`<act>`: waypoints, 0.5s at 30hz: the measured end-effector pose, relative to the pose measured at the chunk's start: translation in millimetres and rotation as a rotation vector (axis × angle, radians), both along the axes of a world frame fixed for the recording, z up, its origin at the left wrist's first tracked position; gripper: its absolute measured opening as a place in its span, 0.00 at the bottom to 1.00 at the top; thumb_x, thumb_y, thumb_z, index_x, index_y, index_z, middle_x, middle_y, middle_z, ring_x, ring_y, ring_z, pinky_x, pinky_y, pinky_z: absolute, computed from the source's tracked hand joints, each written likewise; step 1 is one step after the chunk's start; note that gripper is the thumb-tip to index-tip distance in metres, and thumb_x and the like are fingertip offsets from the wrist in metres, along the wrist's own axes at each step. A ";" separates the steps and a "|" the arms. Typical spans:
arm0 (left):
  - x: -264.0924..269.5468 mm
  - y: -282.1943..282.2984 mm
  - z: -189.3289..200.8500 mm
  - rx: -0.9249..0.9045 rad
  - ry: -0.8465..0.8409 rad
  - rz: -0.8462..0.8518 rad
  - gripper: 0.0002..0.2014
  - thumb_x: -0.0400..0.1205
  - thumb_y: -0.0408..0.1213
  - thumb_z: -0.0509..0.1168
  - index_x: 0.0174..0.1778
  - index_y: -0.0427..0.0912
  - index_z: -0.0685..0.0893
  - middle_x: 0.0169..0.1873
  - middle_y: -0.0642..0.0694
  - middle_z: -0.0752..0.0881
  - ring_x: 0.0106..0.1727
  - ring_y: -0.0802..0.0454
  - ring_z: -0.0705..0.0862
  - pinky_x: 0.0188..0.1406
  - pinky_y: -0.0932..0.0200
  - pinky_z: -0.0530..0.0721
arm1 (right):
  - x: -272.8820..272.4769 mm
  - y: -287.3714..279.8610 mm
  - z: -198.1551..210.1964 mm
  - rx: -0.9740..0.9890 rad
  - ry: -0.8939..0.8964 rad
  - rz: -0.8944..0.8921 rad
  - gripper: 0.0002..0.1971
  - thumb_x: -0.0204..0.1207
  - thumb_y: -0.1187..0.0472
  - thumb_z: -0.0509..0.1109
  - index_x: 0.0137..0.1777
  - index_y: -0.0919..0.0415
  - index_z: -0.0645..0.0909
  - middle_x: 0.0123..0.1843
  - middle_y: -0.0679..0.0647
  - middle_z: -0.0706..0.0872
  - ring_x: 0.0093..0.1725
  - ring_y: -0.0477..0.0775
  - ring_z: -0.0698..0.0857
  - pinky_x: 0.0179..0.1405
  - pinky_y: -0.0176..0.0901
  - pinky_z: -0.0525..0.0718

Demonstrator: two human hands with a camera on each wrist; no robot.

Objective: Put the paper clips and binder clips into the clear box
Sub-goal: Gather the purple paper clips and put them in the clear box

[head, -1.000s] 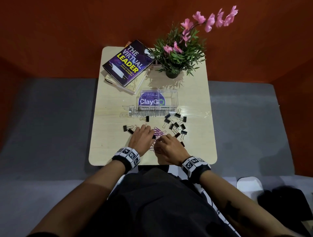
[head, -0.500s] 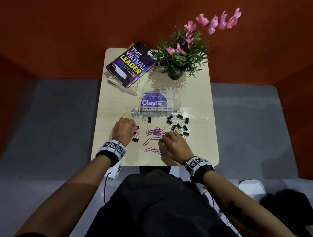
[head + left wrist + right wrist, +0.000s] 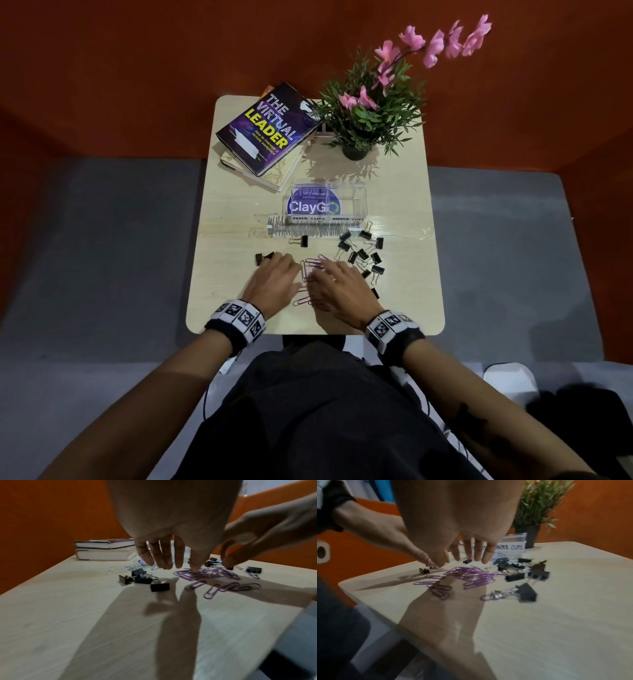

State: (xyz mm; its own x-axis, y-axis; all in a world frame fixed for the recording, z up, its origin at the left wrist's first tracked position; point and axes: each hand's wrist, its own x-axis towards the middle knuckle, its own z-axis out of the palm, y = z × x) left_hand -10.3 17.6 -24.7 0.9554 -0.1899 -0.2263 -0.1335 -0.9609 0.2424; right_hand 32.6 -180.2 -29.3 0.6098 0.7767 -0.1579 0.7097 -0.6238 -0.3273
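A pile of purple paper clips (image 3: 310,269) (image 3: 205,574) (image 3: 471,574) lies on the table between my hands. My left hand (image 3: 274,279) (image 3: 171,563) has straight, spread fingers, and one fingertip (image 3: 195,568) presses on the pile's left edge. My right hand (image 3: 337,284) (image 3: 471,557) hangs over the pile's right side with straight fingers and holds nothing. Several black binder clips (image 3: 363,255) (image 3: 518,573) lie to the right. A few more binder clips (image 3: 263,257) (image 3: 142,579) sit by my left fingers. The clear box (image 3: 346,202) (image 3: 513,546) stands open behind them.
The box's clear lid (image 3: 274,228) lies flat in front of the box. Two stacked books (image 3: 270,126) occupy the small table's (image 3: 233,308) back left, and a potted plant (image 3: 370,113) with pink flowers stands at the back right. Grey floor surrounds the table.
My left hand has moved right, from the left binder clips back to the paper clip pile. My right hand has shifted slightly forward over the pile.
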 end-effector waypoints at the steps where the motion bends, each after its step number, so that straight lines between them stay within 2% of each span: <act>1: -1.8 -4.6 0.9 0.003 0.053 -0.044 0.24 0.77 0.47 0.69 0.67 0.40 0.77 0.61 0.41 0.80 0.60 0.40 0.76 0.56 0.45 0.78 | -2.1 -9.1 0.0 0.026 0.017 -0.092 0.30 0.70 0.53 0.76 0.69 0.59 0.71 0.68 0.61 0.76 0.60 0.64 0.78 0.53 0.59 0.83; 4: -3.9 -12.7 0.4 0.006 0.180 -0.078 0.43 0.72 0.53 0.74 0.78 0.38 0.63 0.71 0.39 0.72 0.64 0.40 0.73 0.58 0.47 0.78 | -5.0 -29.8 0.1 -0.007 0.117 -0.252 0.44 0.63 0.41 0.80 0.73 0.62 0.68 0.65 0.64 0.76 0.59 0.64 0.77 0.55 0.56 0.82; 6: -2.2 -15.9 -1.9 0.002 0.197 -0.044 0.47 0.71 0.51 0.76 0.80 0.37 0.58 0.72 0.38 0.70 0.65 0.40 0.74 0.58 0.48 0.78 | -3.5 -31.4 -1.5 -0.049 0.159 -0.252 0.48 0.59 0.41 0.82 0.74 0.64 0.67 0.64 0.64 0.76 0.58 0.64 0.76 0.56 0.55 0.82; 8: 0.5 -19.4 -3.4 -0.014 0.206 -0.017 0.46 0.71 0.48 0.77 0.79 0.37 0.59 0.72 0.39 0.69 0.65 0.40 0.73 0.56 0.49 0.79 | -3.7 -23.7 -2.2 -0.053 0.164 -0.212 0.41 0.61 0.47 0.83 0.70 0.66 0.71 0.60 0.64 0.76 0.56 0.64 0.76 0.52 0.57 0.83; 11: 2.4 -21.9 -4.6 -0.062 0.193 0.026 0.37 0.74 0.40 0.75 0.76 0.40 0.64 0.67 0.40 0.70 0.63 0.40 0.75 0.48 0.48 0.81 | -6.7 -7.0 0.4 0.014 0.158 -0.180 0.27 0.69 0.57 0.78 0.65 0.66 0.75 0.58 0.64 0.77 0.53 0.64 0.77 0.43 0.57 0.84; 13: 2.6 -21.5 -3.0 -0.103 0.177 0.070 0.35 0.75 0.39 0.74 0.75 0.41 0.65 0.65 0.41 0.70 0.60 0.40 0.77 0.43 0.49 0.81 | -7.6 -1.9 2.0 0.052 0.157 -0.182 0.27 0.69 0.59 0.77 0.67 0.64 0.74 0.60 0.65 0.76 0.53 0.65 0.78 0.38 0.52 0.82; 15: 4.4 -21.3 -0.7 -0.108 0.181 0.095 0.40 0.73 0.47 0.75 0.77 0.42 0.63 0.67 0.42 0.69 0.62 0.41 0.76 0.43 0.48 0.82 | -7.3 -3.8 0.8 0.056 0.160 -0.227 0.32 0.67 0.55 0.79 0.69 0.62 0.72 0.62 0.64 0.75 0.54 0.64 0.77 0.35 0.49 0.81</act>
State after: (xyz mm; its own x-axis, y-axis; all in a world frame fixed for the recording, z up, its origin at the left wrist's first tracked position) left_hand -5.9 -3.7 -25.5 0.9157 -0.1335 -0.3790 0.0112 -0.9344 0.3561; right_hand 25.3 -183.9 -28.5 0.7402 0.6331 -0.2265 0.4904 -0.7388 -0.4622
